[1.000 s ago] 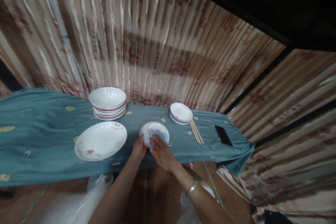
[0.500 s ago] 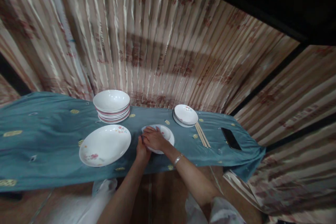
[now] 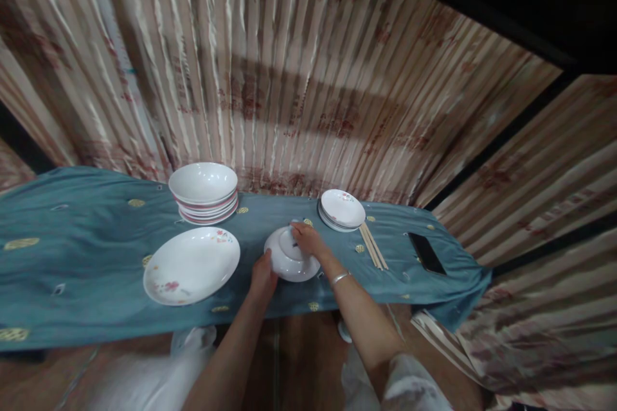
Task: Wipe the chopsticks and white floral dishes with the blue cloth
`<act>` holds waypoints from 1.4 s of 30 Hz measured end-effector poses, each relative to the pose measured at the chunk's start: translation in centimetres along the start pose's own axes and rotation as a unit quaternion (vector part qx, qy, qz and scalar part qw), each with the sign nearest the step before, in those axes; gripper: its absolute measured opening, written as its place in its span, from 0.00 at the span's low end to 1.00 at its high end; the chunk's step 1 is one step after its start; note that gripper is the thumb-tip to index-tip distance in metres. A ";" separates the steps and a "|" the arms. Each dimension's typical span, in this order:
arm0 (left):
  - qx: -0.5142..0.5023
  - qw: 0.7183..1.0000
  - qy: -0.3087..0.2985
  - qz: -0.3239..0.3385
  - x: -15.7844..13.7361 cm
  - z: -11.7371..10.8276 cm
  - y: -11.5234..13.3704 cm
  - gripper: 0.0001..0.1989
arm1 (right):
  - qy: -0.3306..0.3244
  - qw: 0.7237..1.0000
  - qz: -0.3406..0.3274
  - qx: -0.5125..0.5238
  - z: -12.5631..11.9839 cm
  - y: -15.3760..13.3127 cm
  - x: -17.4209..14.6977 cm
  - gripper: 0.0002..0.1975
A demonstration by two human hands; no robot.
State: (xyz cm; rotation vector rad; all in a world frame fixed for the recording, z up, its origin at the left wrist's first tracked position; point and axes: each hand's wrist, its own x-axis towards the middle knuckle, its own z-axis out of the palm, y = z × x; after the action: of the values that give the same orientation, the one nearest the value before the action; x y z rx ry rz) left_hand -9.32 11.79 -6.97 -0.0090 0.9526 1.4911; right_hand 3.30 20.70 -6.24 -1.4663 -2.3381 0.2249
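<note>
A white plate [image 3: 294,268] is turned over at the front middle of the table, its underside and foot ring facing up. My left hand [image 3: 263,273] is closed on the plate's left edge, thumb on the underside. My right hand [image 3: 310,239] lies on the far part of the underside with its fingers bent against the foot ring. Whether something thin is under those fingers is too blurred to tell. Left of my hands lies a large oval plate [image 3: 193,266] with red flowers near its rim.
Stacked bowls and plates [image 3: 205,192] stand at the back left. Small flowered plates [image 3: 342,209] form a pile right of my hands, beside several chopsticks [image 3: 373,246]. A black phone [image 3: 427,253] lies farther right on the green tablecloth [image 3: 96,257]. A curtain [image 3: 289,77] hangs behind.
The plate has gone from face up to underside up. My right hand has moved off its inner face, slightly right and away. My left hand still grips the left edge.
</note>
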 end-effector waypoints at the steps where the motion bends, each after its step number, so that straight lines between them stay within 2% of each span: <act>1: 0.000 1.000 0.001 0.000 -0.1 0.0 0.0 0.10 | 0.003 1.000 0.015 0.009 -0.1 0.7 -0.5 0.18; 6: -0.005 1.000 0.005 0.003 -0.2 -0.1 -0.1 0.10 | 0.045 0.995 0.082 0.042 1.0 2.1 -4.9 0.23; 10: -0.008 1.000 0.006 0.013 0.2 -0.3 -0.4 0.09 | 0.175 0.968 0.136 0.117 3.4 1.2 -8.3 0.26; 12: -0.009 1.000 0.009 0.019 0.4 -0.4 -0.5 0.09 | 0.203 0.963 0.135 0.115 4.2 0.4 -9.5 0.28; 19: -0.020 0.999 0.000 0.028 -0.2 -0.4 -0.6 0.08 | 0.221 0.962 0.154 0.053 5.1 -2.8 -12.2 0.33; 24: -0.027 0.999 -0.024 0.022 -0.7 -0.2 -0.1 0.11 | 0.229 0.961 0.150 0.037 6.1 -5.4 -14.5 0.30; 27: -0.031 0.998 -0.054 0.003 -0.7 -0.3 0.3 0.18 | 0.202 0.974 0.097 0.035 5.9 -6.8 -15.9 0.28; 31: -0.030 0.996 -0.079 -0.033 -0.5 -0.7 0.5 0.25 | 0.109 0.994 0.021 0.015 3.8 -8.5 -15.8 0.31; 36: -0.044 0.996 -0.067 -0.050 0.4 -1.4 0.2 0.26 | -0.034 0.997 -0.062 -0.020 0.3 -9.0 -12.3 0.30; 39: -0.063 0.996 -0.053 -0.046 1.1 -1.6 -0.2 0.24 | -0.089 0.990 -0.103 -0.038 -0.8 -8.8 -9.7 0.28; 42: -0.084 0.994 -0.048 -0.045 1.6 -1.7 -0.5 0.21 | -0.108 0.984 -0.129 -0.062 -1.1 -9.0 -7.4 0.23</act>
State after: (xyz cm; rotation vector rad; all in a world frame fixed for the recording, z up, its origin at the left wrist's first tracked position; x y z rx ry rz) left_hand -10.09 12.04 -9.24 -0.1008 0.7385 1.4722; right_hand -0.87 10.01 -3.99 -1.2257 -2.7334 0.1785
